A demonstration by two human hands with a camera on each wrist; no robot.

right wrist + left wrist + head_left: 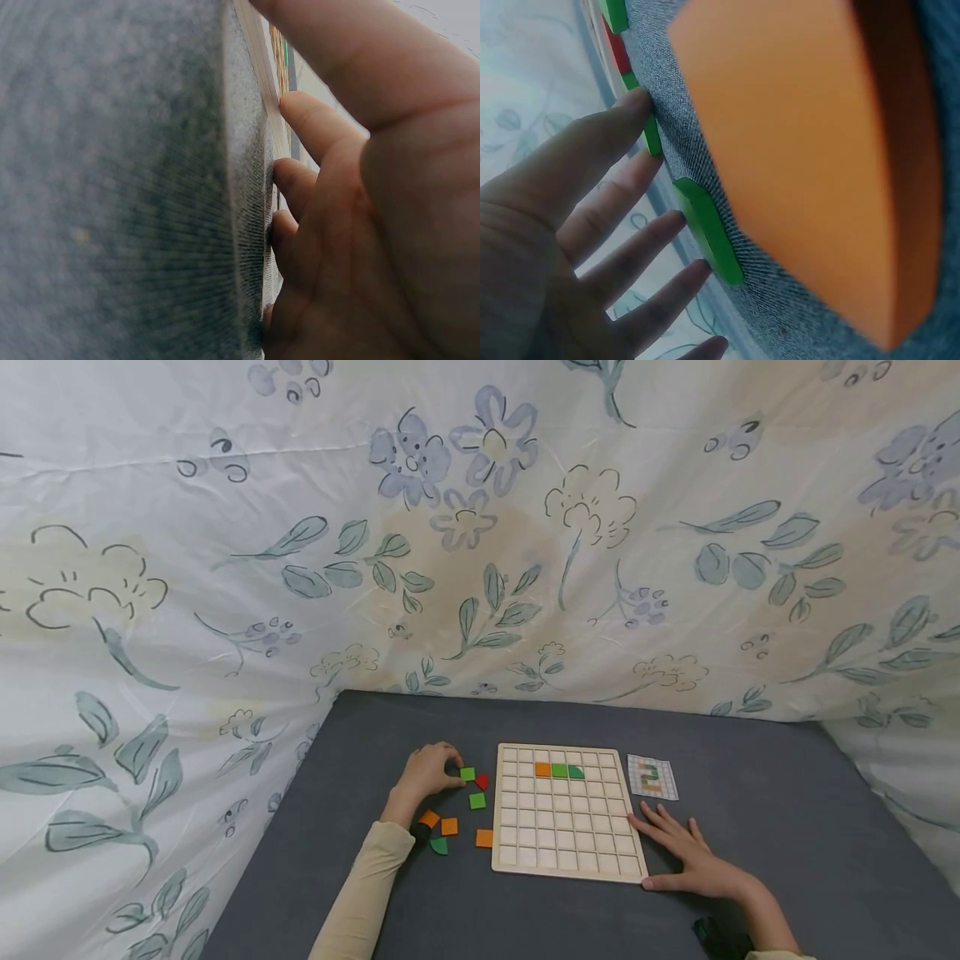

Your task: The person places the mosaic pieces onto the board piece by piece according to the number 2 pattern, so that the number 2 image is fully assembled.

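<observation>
One green square point(468, 774) lies pinched between thumb and forefinger of the left hand point(429, 772), left of a gridded board point(567, 822) whose edge the outspread right hand point(692, 862) touches.

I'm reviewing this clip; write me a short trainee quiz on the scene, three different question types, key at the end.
1. Multiple choice: three tiles sit side by side on the grid board. What colour is the middle one?
A) red
B) orange
C) bright green

2. True or false: the right hand is holding a tile.

3. Fill in the blank: the thumb and forefinger of the ____ hand are at a loose green square.

Key:
1. C
2. False; it touches the board's edge.
3. left hand
</observation>
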